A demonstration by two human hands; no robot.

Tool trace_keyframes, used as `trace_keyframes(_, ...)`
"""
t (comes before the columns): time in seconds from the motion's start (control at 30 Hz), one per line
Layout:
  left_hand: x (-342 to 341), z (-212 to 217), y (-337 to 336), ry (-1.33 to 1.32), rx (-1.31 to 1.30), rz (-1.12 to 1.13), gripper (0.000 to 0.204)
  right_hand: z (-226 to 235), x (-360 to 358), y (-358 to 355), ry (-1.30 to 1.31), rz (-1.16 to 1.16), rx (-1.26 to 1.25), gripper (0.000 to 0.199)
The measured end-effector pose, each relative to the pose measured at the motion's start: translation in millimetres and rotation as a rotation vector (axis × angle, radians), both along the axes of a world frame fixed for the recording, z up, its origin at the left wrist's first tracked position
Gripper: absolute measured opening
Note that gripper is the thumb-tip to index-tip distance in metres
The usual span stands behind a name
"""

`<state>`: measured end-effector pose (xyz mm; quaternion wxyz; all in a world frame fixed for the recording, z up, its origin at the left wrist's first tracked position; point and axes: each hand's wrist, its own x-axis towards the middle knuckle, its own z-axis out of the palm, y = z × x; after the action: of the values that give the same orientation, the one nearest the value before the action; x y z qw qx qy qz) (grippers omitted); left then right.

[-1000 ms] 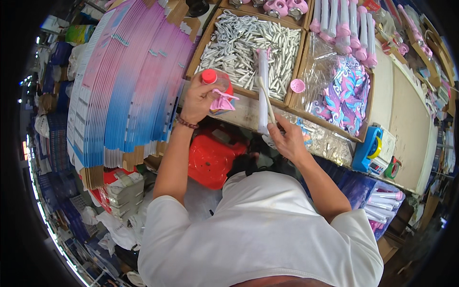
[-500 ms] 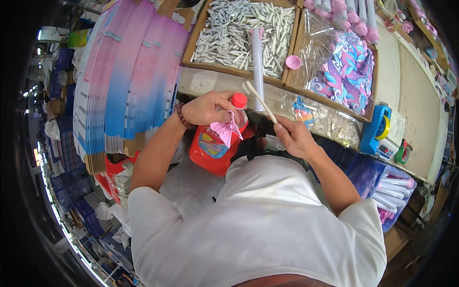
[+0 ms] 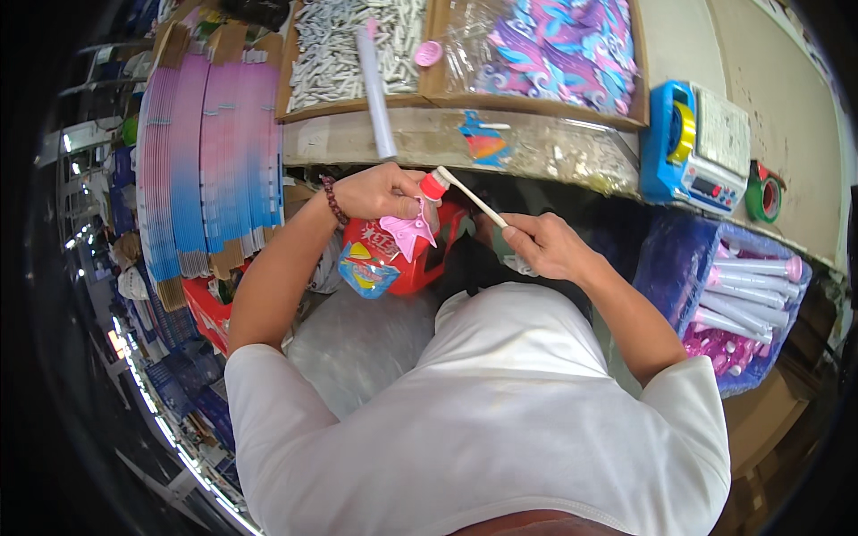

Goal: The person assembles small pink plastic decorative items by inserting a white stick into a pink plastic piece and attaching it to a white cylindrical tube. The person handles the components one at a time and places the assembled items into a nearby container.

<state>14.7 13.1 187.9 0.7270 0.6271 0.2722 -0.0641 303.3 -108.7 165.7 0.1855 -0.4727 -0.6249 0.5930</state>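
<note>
My left hand (image 3: 380,192), with a beaded bracelet at the wrist, grips a pink star-like plastic piece (image 3: 411,234). In the same grip is a small bottle, its red top (image 3: 433,185) pointing up and leaning right; fingers hide most of its body. My right hand (image 3: 541,243) is closed round the handle of a pale toothbrush (image 3: 475,198). The brush head meets the red top in view; whether they touch I cannot tell. Just below my left hand stands a red jug (image 3: 416,268) with a coloured label, partly covered by the pink piece.
Beyond my hands, the bench edge (image 3: 331,138) carries boxes of grey-white parts (image 3: 357,67) and purple-blue pieces (image 3: 563,54). Stacked printed cartons (image 3: 210,161) stand left. On the right are a blue tape dispenser (image 3: 663,143), green tape (image 3: 764,198) and a blue-lined box of tubes (image 3: 679,268).
The view has shifted, with the bench sliding up and left in it. The toothbrush head has come to the bottle's red top, and the bottle leans more. Both hands keep their holds.
</note>
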Motion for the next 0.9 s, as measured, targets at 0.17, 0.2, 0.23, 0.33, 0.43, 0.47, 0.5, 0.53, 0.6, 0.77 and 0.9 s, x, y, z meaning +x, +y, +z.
trace_keyframes(0.17,46,-6,-9,0.113,-0.052,-0.096,0.027,-42,26,-33,0.136,-0.047,-0.06,0.024)
trace_keyframes(0.2,51,-8,-9,0.144,-0.089,-0.121,0.03,-48,29,-38,0.157,-0.057,-0.077,0.024)
trace_keyframes(0.23,55,-10,-10,0.154,-0.104,-0.127,0.03,-50,32,-40,0.179,-0.066,-0.092,0.024)
trace_keyframes(0.33,61,-13,-11,0.196,-0.157,-0.134,0.032,-48,40,-43,0.209,-0.06,-0.173,0.025)
trace_keyframes(0.43,65,-16,-10,0.253,-0.195,-0.132,0.033,-65,38,-51,0.28,-0.054,-0.234,0.024)
trace_keyframes(0.47,65,-17,-10,0.268,-0.193,-0.14,0.033,-66,38,-52,0.296,-0.06,-0.27,0.027)
trace_keyframes(0.5,65,-19,-10,0.283,-0.191,-0.148,0.033,-68,38,-53,0.323,-0.066,-0.288,0.028)
trace_keyframes(0.53,67,-17,-9,0.307,-0.24,-0.13,0.033,-72,38,-53,0.347,-0.075,-0.306,0.03)
trace_keyframes(0.6,72,-12,-5,0.354,-0.339,-0.092,0.033,-77,36,-55,0.381,-0.077,-0.34,0.032)
trace_keyframes(0.77,58,-25,-6,0.454,-0.434,-0.103,0.033,-75,36,-53,0.41,-0.006,-0.383,0.034)
trace_keyframes(0.9,65,-13,-14,0.443,-0.396,-0.062,0.029,-73,37,-50,0.398,0.013,-0.399,0.034)
